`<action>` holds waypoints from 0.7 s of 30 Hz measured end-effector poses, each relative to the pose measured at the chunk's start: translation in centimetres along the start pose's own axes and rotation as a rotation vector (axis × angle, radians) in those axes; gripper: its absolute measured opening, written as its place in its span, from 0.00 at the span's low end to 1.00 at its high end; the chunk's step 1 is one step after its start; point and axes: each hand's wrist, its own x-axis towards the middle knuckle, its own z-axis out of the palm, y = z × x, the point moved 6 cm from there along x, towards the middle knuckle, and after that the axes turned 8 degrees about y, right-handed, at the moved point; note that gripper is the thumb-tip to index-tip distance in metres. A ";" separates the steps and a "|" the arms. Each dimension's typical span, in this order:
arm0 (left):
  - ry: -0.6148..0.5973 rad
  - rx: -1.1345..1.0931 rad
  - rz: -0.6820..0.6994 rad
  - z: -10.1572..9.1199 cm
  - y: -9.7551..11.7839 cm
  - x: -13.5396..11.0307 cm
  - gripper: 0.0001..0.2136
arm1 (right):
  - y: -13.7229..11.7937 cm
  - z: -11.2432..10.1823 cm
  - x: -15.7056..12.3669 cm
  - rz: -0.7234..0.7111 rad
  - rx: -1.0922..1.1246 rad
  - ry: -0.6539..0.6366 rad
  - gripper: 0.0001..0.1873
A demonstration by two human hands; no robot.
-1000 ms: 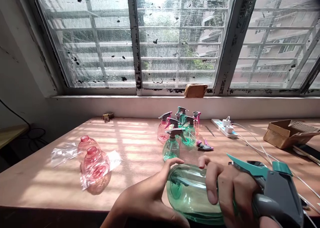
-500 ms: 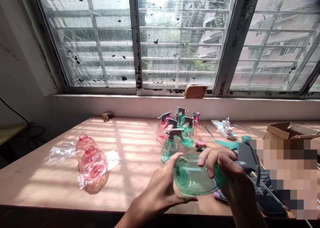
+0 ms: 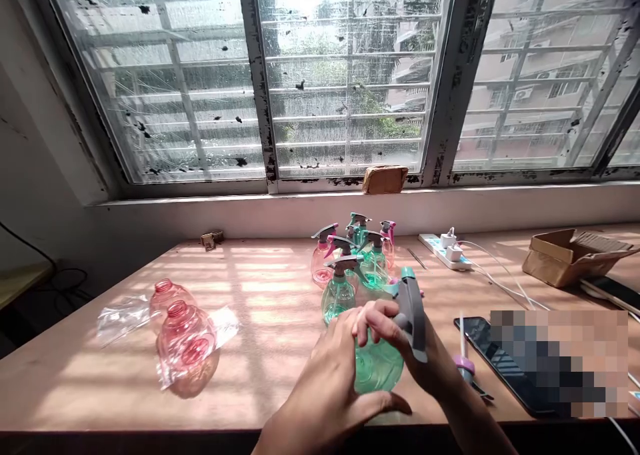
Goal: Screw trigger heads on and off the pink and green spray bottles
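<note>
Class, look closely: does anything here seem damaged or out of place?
Yes: the window frame looks worn, with dark patches like flaking paint. Also, a loose spray head lies unattached beside the phone.

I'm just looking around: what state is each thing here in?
Green bottle: held between left hand and right hand, spray head on.
Pink bottles: necks open, no spray heads.
Standing spray bottles: upright, spray heads fitted.
Loose spray head: lying off any bottle.
Clear plastic: crumpled.
Phone: lying flat, visible screen dark.
Power strip: chargers plugged in.
Cardboard box: open on top.
Window: glass streaked.
</note>
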 end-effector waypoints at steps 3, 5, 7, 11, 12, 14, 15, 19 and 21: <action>-0.025 0.037 -0.044 -1.4 0.0 -0.4 0.40 | 0.6 1.3 0.0 0.050 0.017 -0.087 0.19; -0.113 0.114 -0.138 -2.7 -1.1 -0.9 0.38 | 0.9 2.1 -0.2 0.050 0.055 -0.176 0.18; -0.223 0.163 -0.173 -4.3 -2.3 -1.6 0.38 | 1.2 3.1 -0.7 0.040 0.045 -0.300 0.21; -0.294 0.195 -0.186 -8.3 -4.7 -2.5 0.40 | 2.5 4.7 -1.7 0.142 -0.219 -0.472 0.43; -0.264 0.211 -0.217 -9.3 -5.4 -2.4 0.38 | 2.8 4.9 -1.9 0.164 -0.301 -0.515 0.47; -0.166 0.243 -0.268 -10.8 -7.0 -2.1 0.34 | 3.1 5.1 -2.3 0.175 -0.464 -0.639 0.52; -0.109 0.263 -0.282 -11.3 -7.9 -1.8 0.33 | 3.2 5.0 -2.5 0.171 -0.534 -0.708 0.52; 0.048 0.354 -0.330 -11.8 -11.1 -0.7 0.31 | 2.9 2.5 -3.7 0.210 -0.696 -0.899 0.48; 0.051 0.345 -0.339 -11.5 -12.3 -0.2 0.33 | 2.2 0.0 -3.9 0.264 -0.739 -0.825 0.45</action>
